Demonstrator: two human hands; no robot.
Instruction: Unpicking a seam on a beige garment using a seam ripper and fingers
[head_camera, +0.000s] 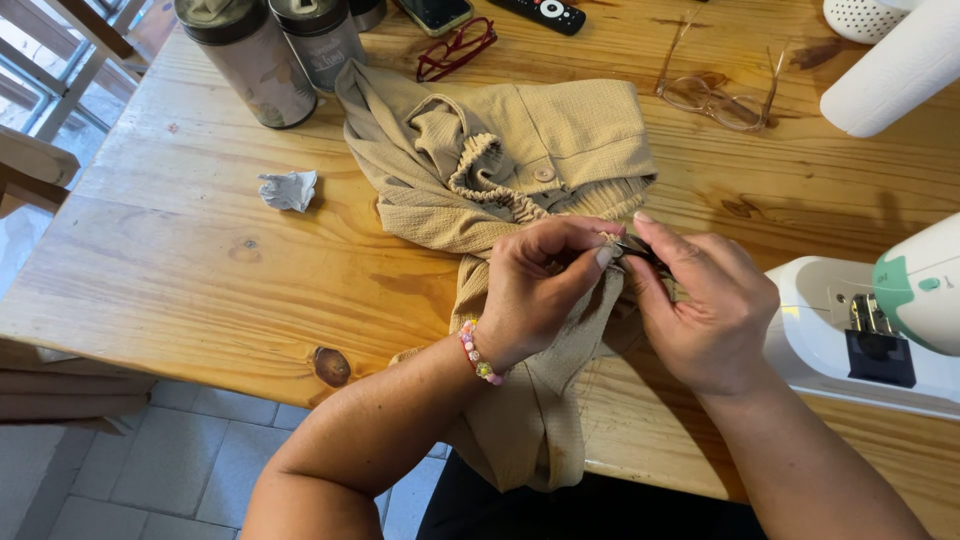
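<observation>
The left hand (545, 290) has its fingers (590, 262) pinched on a fold of the beige garment (540, 150). The right hand (705, 305) holds a small dark tool (640, 250) closed between its fingers at that fold. The garment sprawls mid-desk (200, 260), its near end hanging over the edge. A white sewing machine (870, 320) stands just right.

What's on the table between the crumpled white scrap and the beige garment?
In the head view, nothing: only bare wood of the table lies between the crumpled white scrap and the beige garment.
</observation>
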